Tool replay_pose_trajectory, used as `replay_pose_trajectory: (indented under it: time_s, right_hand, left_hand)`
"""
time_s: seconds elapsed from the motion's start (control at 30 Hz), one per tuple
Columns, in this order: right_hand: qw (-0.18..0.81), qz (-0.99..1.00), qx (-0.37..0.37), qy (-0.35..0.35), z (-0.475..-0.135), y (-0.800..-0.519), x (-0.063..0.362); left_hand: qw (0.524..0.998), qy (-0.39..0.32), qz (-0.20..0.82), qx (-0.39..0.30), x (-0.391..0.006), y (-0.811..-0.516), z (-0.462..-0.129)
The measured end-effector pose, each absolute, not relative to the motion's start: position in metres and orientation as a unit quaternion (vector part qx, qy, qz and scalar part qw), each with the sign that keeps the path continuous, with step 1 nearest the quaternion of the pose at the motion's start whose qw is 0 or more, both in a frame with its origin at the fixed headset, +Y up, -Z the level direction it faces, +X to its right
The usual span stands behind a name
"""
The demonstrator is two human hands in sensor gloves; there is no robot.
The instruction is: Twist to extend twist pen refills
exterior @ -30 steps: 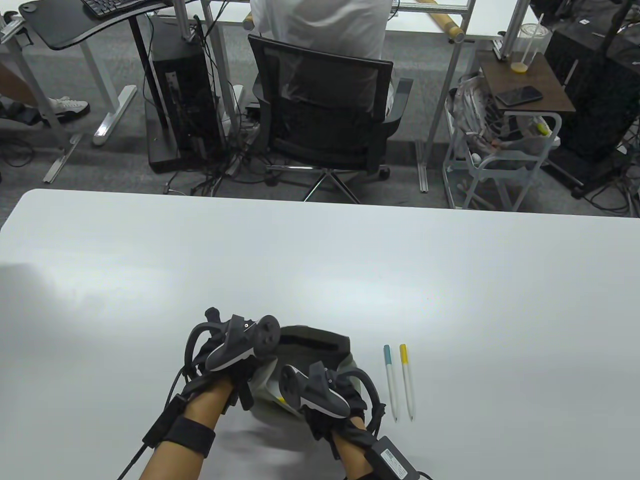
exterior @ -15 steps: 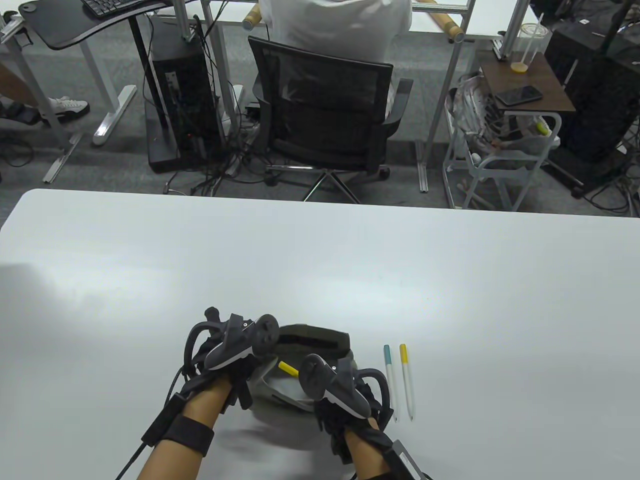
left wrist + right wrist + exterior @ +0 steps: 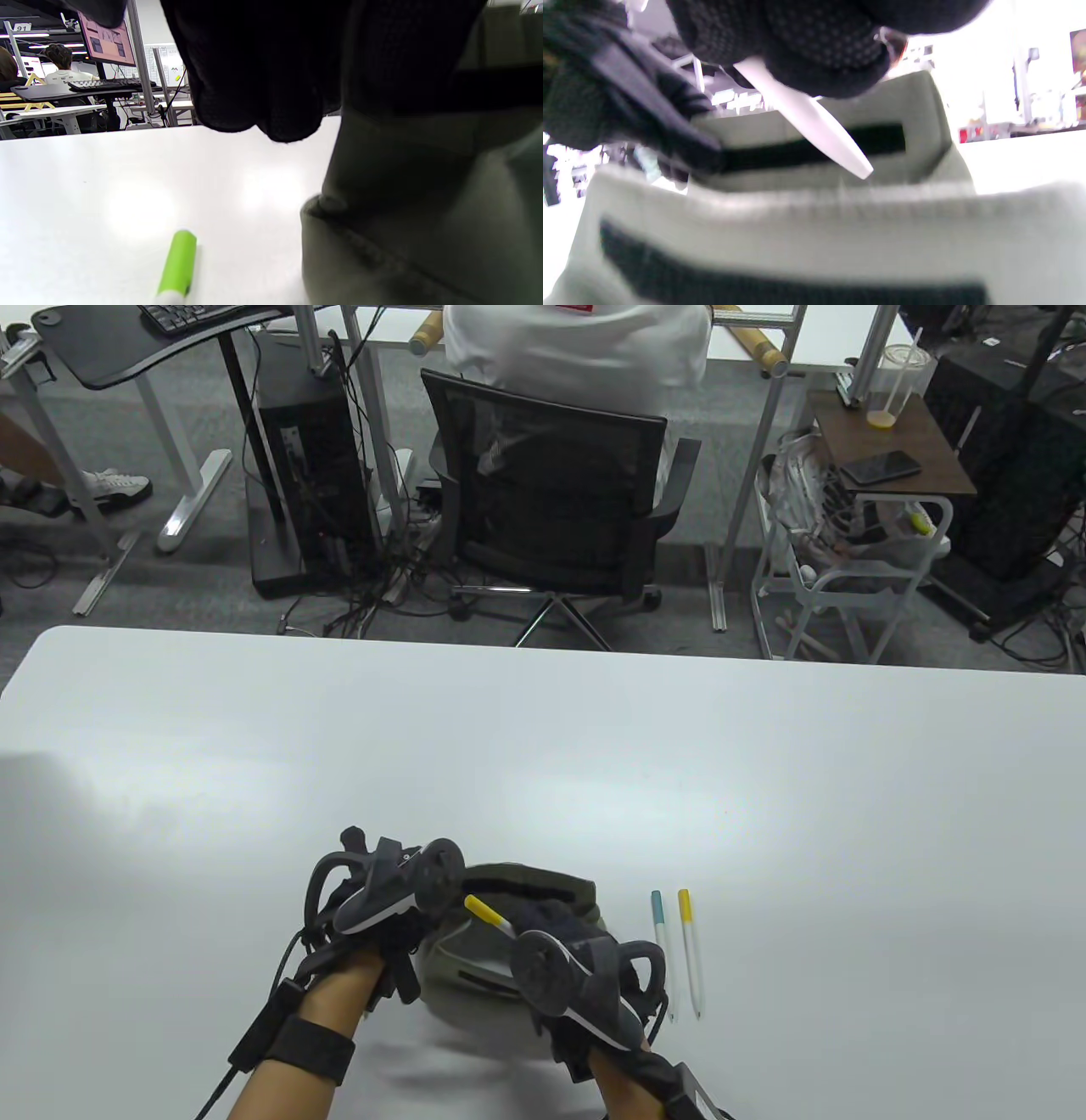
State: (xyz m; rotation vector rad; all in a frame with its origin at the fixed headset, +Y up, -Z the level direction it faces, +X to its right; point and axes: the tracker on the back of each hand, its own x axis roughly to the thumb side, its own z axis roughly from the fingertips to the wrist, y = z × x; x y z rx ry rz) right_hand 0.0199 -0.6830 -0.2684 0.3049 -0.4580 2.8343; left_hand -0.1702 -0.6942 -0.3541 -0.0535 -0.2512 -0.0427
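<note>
An olive green pouch (image 3: 543, 891) lies near the table's front edge. My left hand (image 3: 399, 903) grips its left edge and holds the opening. My right hand (image 3: 560, 954) holds a white pen with a yellow cap (image 3: 482, 911) just above the pouch, cap pointing up and left. In the right wrist view the gloved fingers (image 3: 818, 46) grip this pen and its white tip (image 3: 857, 167) points down at the pouch (image 3: 797, 237). Two more pens lie side by side right of the pouch, one blue-capped (image 3: 663, 954) and one yellow-capped (image 3: 691, 954). A green-capped pen (image 3: 178, 264) lies on the table left of the pouch (image 3: 424, 203).
The white table (image 3: 543, 746) stretches wide beyond the pouch. Past its far edge stand an office chair (image 3: 551, 500) with a seated person and a small trolley (image 3: 857, 560).
My right hand has come up out of the pouch with the yellow-capped pen and drawn back toward me. My left hand has shifted slightly left on the pouch.
</note>
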Motion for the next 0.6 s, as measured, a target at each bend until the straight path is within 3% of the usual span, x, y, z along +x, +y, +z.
replay_pose_trajectory:
  time_s: [0.1, 0.17, 0.33, 0.47, 0.6]
  right_hand:
    - [0.141, 0.965, 0.081, -0.207, -0.263, -0.670, 0.028]
    - [0.200, 0.954, 0.058, -0.214, -0.261, -0.665, 0.036]
    - [0.374, 0.911, 0.041, -0.172, -0.264, -0.669, 0.050]
    - [0.359, 0.915, 0.043, -0.176, -0.262, -0.671, 0.047]
    - [0.356, 0.916, 0.049, -0.176, -0.260, -0.671, 0.044]
  left_hand:
    - [0.992, -0.127, 0.019, 0.010, -0.178, -0.670, -0.342]
    - [0.989, -0.129, 0.057, 0.049, -0.181, -0.648, -0.332]
    - [0.963, -0.151, 0.177, 0.136, -0.173, -0.602, -0.303]
    - [0.944, -0.187, 0.209, 0.172, -0.151, -0.580, -0.286]
    - [0.950, -0.197, 0.189, 0.148, -0.130, -0.573, -0.281]
